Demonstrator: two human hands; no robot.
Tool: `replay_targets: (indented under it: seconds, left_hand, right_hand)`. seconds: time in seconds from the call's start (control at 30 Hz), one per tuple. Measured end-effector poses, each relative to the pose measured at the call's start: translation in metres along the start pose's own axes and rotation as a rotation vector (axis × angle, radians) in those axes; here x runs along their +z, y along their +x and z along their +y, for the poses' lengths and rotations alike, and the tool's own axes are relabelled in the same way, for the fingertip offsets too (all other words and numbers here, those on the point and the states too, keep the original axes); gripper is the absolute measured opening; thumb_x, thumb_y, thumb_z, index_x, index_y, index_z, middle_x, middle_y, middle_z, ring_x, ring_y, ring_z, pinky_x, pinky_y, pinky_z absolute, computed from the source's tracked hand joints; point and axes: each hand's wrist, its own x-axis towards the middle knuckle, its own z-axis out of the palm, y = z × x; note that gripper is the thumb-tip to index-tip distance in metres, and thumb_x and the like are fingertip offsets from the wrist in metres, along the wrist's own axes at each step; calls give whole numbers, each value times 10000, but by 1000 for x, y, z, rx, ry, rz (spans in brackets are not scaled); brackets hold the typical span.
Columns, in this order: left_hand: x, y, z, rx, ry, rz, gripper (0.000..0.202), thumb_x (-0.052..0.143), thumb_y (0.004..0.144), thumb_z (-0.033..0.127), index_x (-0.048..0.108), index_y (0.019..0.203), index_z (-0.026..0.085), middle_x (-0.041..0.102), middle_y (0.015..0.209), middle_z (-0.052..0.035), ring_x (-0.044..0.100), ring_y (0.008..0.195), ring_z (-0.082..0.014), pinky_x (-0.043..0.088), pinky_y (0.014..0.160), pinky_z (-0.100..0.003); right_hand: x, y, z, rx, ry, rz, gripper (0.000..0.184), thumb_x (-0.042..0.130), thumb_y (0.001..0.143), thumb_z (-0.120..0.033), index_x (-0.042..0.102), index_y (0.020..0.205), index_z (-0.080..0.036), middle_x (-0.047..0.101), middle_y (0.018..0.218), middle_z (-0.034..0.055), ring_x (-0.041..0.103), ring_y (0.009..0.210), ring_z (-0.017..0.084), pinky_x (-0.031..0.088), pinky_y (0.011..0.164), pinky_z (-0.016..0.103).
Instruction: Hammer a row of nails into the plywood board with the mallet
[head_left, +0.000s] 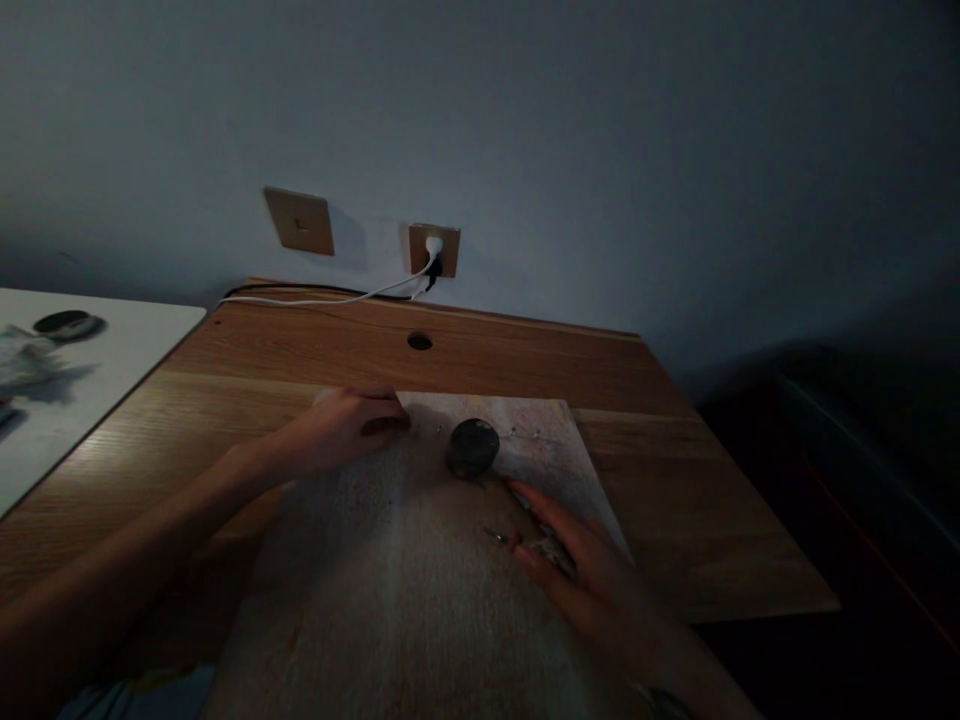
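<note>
Dark round disc [472, 448]: we find it near the far end of a pale board [352, 610], between the two hands, with no clear long axis. Our right hand [574, 555], below and right of it, is nearer, fingers and thumb closed around a pale crumpled item [551, 548]; our left hand [360, 425] is curled at the disc's left, contents unreadable. Hands apart. The board lies on a wooden desk [712, 520] against a dim wall [600, 150]; cords [315, 301] run to an outlet [448, 238].
</note>
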Motion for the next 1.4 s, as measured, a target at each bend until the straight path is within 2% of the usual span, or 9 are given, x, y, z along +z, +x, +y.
replay_targets:
  seconds: [0.1, 0.3, 0.43, 0.53, 0.7, 0.83, 1.1, 1.23, 1.4]
  left_hand:
    - [5, 1, -2, -54, -72, 46, 178, 622, 927, 303, 772, 977, 219, 725, 1021, -41, 683, 911, -231, 502, 851, -347]
    - [9, -4, -4, -187, -193, 79, 338, 672, 878, 352, 704, 1188, 221, 746, 972, -38, 676, 831, -224, 518, 778, -329]
    - [13, -4, -14, -116, -89, 170, 287, 738, 802, 370, 727, 1039, 209, 674, 1093, -72, 644, 985, -245, 521, 859, -357]
    - [17, -5, -20, -58, -80, 182, 180, 682, 855, 343, 764, 952, 215, 615, 1191, -83, 612, 1089, -250, 503, 955, -385]
    - [16, -7, -16, -70, -105, 138, 186, 649, 857, 263, 784, 979, 220, 597, 1236, -59, 606, 1081, -224, 500, 984, -359]
    - [18, -6, -18, -103, -131, 167, 203, 696, 816, 292, 791, 984, 227, 609, 1250, -79, 618, 1094, -244, 515, 954, -360]
    - [19, -5, -21, -87, -149, 177, 193, 678, 800, 270, 786, 948, 210, 634, 1247, -91, 640, 1079, -246, 517, 947, -366]
    - [18, -4, -17, -107, -153, 184, 256, 701, 779, 254, 775, 1023, 225, 653, 1239, -73, 641, 1100, -254, 508, 966, -370]
    - [19, -4, -18, -77, -152, 192, 253, 718, 768, 255, 750, 1019, 232, 657, 1196, -61, 653, 1026, -235, 512, 918, -353]
  right_hand:
    - [-1, 6, -6, -48, -4, 6, 619, 520, 1023, -551, 455, 1581, -293, 629, 1442, 111, 568, 1347, 335, 461, 1123, 583]
    - [-1, 30, -27, -183, 36, 24, 566, 553, 1023, -439, 475, 1550, -247, 694, 1339, 100, 667, 1195, 278, 531, 1040, 473]
    - [0, 46, -46, -242, 20, 8, 565, 557, 1010, -370, 470, 1546, -215, 677, 1374, 99, 662, 1201, 277, 525, 1038, 469]
    - [4, 54, -56, -264, 13, -10, 555, 543, 1003, -335, 476, 1535, -192, 702, 1319, 104, 688, 1133, 268, 537, 1011, 465]
    - [12, 62, -57, -265, -15, 6, 571, 550, 981, -313, 475, 1527, -165, 728, 1236, 109, 682, 1132, 283, 532, 1011, 489]
    - [14, 61, -56, -247, 6, 4, 554, 545, 985, -317, 479, 1525, -213, 753, 1140, 83, 715, 951, 249, 581, 869, 439]
    - [16, 56, -57, -271, -46, 8, 564, 520, 1003, -339, 460, 1541, -183, 690, 1340, 131, 680, 1164, 293, 543, 1012, 497]
    - [17, 55, -56, -268, -96, 4, 583, 519, 1016, -366, 446, 1563, -178, 582, 1504, 132, 564, 1361, 304, 465, 1135, 513]
    - [12, 55, -54, -274, -116, -15, 576, 533, 1016, -349, 448, 1571, -220, 561, 1532, 109, 545, 1387, 295, 441, 1159, 510]
